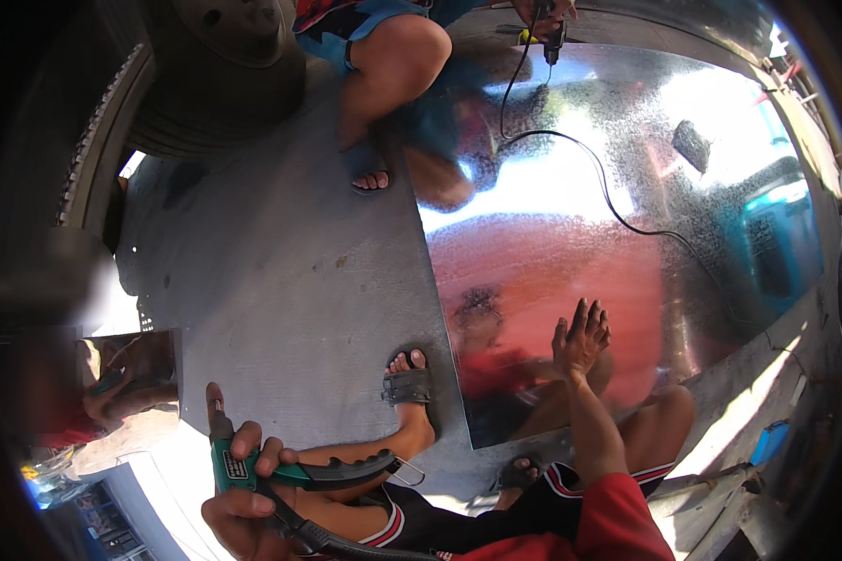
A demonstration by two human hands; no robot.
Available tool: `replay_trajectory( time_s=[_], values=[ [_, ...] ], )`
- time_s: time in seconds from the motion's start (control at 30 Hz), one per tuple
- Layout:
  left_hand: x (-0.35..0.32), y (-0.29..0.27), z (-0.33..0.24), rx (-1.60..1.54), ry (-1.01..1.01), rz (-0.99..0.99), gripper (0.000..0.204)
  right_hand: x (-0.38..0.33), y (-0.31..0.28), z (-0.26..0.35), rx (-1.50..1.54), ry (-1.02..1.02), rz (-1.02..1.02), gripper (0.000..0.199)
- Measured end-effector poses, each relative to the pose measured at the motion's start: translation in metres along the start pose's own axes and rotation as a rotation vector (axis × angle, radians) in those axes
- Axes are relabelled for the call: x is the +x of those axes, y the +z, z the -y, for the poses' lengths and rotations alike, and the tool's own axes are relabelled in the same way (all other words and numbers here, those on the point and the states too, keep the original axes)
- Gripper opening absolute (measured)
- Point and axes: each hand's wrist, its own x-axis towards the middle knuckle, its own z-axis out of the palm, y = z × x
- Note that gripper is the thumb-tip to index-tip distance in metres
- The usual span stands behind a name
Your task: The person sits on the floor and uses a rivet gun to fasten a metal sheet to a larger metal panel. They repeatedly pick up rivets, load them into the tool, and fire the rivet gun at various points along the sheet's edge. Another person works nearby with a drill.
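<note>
My left hand (243,486) is wrapped round a green and black hand riveter (332,474), held up at the lower left. The tool's two black handles spread apart toward the right, and a wire catch sticks out from the end of the upper one. Fingers stretched out, my right hand (582,341) is over the near part of a shiny metal sheet (552,262) and holds nothing. Whether its palm presses on the sheet I cannot tell. At the far edge, another person's hand (557,9) grips a dark power drill (554,45), its bit pointing down at the sheet.
The drill's black cord (608,187) winds across the sheet. A dark rectangular patch (691,147) shows at its far right. The co-worker's leg (379,103) is beside the sheet's left edge. A large tyre (220,93) stands at the far left, on the grey floor (281,252).
</note>
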Motion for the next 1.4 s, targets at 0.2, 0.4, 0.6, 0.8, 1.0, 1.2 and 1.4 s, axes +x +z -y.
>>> replay_trajectory(
  time_s=[0.2,0.4,0.6,0.8,1.0,1.2,1.4],
  values=[
    [0.001,0.006,-0.005,0.042,-0.038,0.021,0.087,0.001,-0.001,0.001,0.006,0.044,0.042,0.061],
    [-0.002,0.009,-0.005,0.077,-0.003,-0.026,0.095,0.0,0.003,-0.003,-0.002,0.015,0.002,0.062],
    [-0.002,0.008,-0.009,0.072,-0.072,0.027,0.058,0.0,0.007,-0.005,-0.025,-0.001,-0.034,0.062],
    [-0.004,0.006,-0.012,0.074,-0.148,0.037,0.052,-0.001,0.005,-0.005,0.008,0.007,0.003,0.062],
    [-0.006,0.005,-0.013,0.088,-0.191,0.046,0.048,-0.001,0.005,-0.004,0.02,0.033,0.002,0.062],
    [-0.006,0.005,-0.012,0.108,-0.191,0.014,0.05,-0.001,0.004,-0.005,0.029,0.037,0.003,0.062],
    [-0.006,0.007,-0.011,0.082,-0.185,0.058,0.05,-0.001,0.002,-0.004,0.057,0.024,-0.004,0.063]
  ],
)
